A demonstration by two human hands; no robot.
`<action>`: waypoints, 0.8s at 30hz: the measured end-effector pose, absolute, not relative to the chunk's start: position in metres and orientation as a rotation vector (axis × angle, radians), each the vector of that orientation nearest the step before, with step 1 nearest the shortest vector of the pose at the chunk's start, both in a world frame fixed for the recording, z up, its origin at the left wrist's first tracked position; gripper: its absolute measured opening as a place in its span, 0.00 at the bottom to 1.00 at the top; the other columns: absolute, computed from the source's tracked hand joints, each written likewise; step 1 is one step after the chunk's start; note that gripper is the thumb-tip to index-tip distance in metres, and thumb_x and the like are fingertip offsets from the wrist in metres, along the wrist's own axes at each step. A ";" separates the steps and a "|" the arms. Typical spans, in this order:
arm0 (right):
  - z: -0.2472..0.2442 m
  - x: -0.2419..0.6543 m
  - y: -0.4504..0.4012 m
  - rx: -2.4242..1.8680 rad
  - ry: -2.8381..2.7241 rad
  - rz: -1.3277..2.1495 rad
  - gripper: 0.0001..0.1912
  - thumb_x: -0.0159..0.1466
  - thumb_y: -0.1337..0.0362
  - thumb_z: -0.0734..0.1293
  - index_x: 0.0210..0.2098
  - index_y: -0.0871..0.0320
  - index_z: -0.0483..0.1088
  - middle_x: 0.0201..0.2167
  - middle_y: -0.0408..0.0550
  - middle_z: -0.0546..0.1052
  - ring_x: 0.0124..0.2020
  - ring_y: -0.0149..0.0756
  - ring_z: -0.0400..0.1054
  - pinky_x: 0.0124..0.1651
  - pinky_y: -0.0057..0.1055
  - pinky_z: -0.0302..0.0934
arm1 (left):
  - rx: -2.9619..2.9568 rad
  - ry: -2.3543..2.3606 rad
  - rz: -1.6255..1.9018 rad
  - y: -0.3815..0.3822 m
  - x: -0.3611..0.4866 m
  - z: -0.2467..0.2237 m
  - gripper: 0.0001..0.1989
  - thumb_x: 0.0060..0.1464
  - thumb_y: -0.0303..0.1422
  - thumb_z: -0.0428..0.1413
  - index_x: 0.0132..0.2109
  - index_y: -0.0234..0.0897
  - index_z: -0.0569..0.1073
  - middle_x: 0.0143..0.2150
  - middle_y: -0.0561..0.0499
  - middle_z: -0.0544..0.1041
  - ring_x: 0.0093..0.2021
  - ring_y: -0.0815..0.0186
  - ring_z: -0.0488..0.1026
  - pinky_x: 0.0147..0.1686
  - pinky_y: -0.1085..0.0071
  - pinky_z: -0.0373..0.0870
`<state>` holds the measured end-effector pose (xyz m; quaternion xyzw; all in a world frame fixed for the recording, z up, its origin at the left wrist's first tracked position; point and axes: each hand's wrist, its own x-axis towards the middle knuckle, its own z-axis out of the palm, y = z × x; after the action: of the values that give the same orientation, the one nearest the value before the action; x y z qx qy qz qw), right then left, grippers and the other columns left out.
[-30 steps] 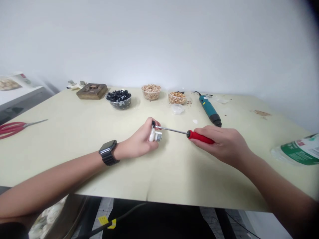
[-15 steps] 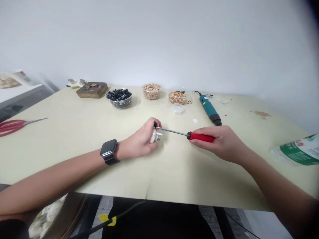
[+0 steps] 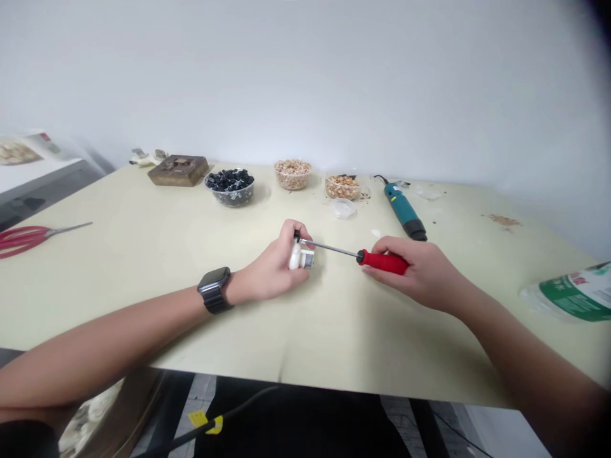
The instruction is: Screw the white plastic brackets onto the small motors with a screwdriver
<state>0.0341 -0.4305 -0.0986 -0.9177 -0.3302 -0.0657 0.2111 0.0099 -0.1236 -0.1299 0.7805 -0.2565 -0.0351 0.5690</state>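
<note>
In my left hand [image 3: 274, 264] is a small white plastic part [image 3: 296, 256] with a grey end pointing right; fingers partly cover it. A small black piece [image 3: 296, 235] shows at its top, under my fingers. My right hand [image 3: 424, 270] is closed around the red handle of a screwdriver [image 3: 384, 261]. The screwdriver's metal shaft runs left, and its tip meets the black piece; the exact contact is hidden. Both hands are above the middle of the pale table [image 3: 329, 337].
Along the back stand a metal block [image 3: 178, 172], a bowl of black pieces [image 3: 231, 187], two tubs of small tan pieces [image 3: 293, 175] [image 3: 342, 187] and a teal power tool [image 3: 403, 210]. Red-handled scissors [image 3: 28, 239] lie left; a plastic bottle [image 3: 573, 294] lies right.
The white part has turned slightly in my left hand and shows more. My right hand has shifted a little on the screwdriver handle. The camera view has moved slightly.
</note>
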 end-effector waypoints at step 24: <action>-0.089 0.033 -0.437 -2.404 -0.797 0.329 0.21 0.71 0.45 0.67 0.36 0.56 0.77 0.27 0.43 0.75 0.27 0.29 0.63 0.29 0.27 0.56 | 2.038 -0.890 0.186 -0.118 0.010 -0.129 0.28 0.48 0.23 0.56 0.55 0.40 0.58 0.55 0.43 0.67 0.48 0.59 0.68 0.48 0.60 0.67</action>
<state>0.0330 -0.4365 -0.0893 -0.9010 -0.2987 0.1231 0.2896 0.0103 -0.1177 -0.1286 0.8204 -0.3582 0.0749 0.4393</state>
